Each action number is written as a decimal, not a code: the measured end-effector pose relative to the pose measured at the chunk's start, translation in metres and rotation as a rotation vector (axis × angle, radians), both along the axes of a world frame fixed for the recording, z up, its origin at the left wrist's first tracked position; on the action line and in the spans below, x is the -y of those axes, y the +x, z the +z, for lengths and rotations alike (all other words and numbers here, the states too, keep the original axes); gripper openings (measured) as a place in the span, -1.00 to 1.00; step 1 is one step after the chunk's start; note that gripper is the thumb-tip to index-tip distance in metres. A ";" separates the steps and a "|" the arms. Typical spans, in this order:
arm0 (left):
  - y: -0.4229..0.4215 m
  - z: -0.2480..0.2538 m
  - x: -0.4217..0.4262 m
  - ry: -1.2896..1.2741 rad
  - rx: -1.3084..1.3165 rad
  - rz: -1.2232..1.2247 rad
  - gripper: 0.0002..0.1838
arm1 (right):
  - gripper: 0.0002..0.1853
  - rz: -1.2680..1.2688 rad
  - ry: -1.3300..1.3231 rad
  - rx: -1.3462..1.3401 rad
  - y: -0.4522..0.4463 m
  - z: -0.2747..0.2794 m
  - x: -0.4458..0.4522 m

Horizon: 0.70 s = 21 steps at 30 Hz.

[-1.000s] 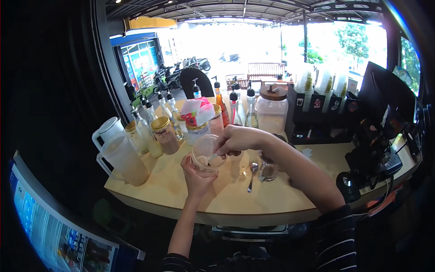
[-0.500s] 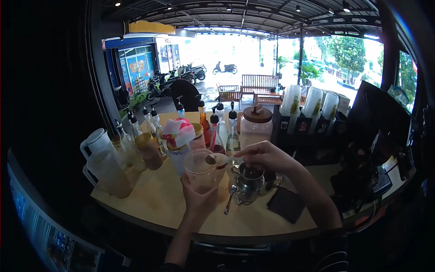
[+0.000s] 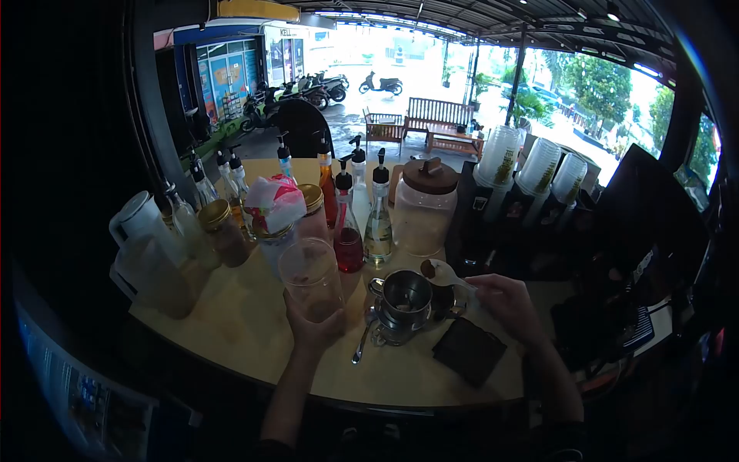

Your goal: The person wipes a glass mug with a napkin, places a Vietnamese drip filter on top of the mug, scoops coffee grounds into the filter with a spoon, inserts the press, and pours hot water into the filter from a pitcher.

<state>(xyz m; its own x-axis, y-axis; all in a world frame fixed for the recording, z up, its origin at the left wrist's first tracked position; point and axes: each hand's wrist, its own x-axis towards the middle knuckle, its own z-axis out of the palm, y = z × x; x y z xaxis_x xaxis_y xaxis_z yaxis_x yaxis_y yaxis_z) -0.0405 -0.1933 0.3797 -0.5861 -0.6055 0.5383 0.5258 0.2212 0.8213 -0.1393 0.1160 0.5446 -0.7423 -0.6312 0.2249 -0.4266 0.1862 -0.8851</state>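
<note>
My left hand (image 3: 314,327) is wrapped round the lower part of a clear plastic cup (image 3: 310,273) above the counter. Between the fingers of my right hand (image 3: 504,304) is the handle of a pale spoon (image 3: 450,276), with something dark brown at its tip. The spoon's tip is just right of a metal cup (image 3: 406,296), apart from the clear cup. A metal spoon (image 3: 360,343) lies on the counter beside the metal cup, and a dark folded cloth (image 3: 469,351) lies below my right hand.
Pump bottles (image 3: 349,239), gold-lidded jars (image 3: 223,229) and a wooden-lidded jar (image 3: 425,215) line the back of the counter (image 3: 231,339). Two pitchers (image 3: 156,277) are on the left. Stacked cups (image 3: 533,165) stand in a black holder, with a dark screen (image 3: 631,208) to the right.
My right hand has moved with the pale spoon from inside the clear cup to the right, past the metal cup. The camera view has shifted, and my left hand still holds the clear cup.
</note>
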 end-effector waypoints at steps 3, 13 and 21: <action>0.000 0.005 -0.005 0.039 -0.023 -0.016 0.04 | -0.75 0.008 -0.084 -0.018 -0.002 -0.014 -0.001; -0.001 -0.003 -0.003 0.148 0.009 -0.012 0.07 | -0.73 0.003 0.013 -0.058 -0.005 -0.022 -0.004; -0.001 0.003 -0.004 0.113 -0.005 0.008 0.10 | -0.73 0.032 -0.052 -0.102 -0.012 -0.029 0.006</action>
<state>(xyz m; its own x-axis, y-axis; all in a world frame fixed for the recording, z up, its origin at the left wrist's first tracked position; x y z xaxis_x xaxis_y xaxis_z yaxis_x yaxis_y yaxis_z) -0.0411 -0.1893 0.3832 -0.5784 -0.6673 0.4692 0.5281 0.1320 0.8388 -0.1514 0.1097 0.5155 -0.6936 -0.6395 0.3316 -0.5199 0.1257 -0.8450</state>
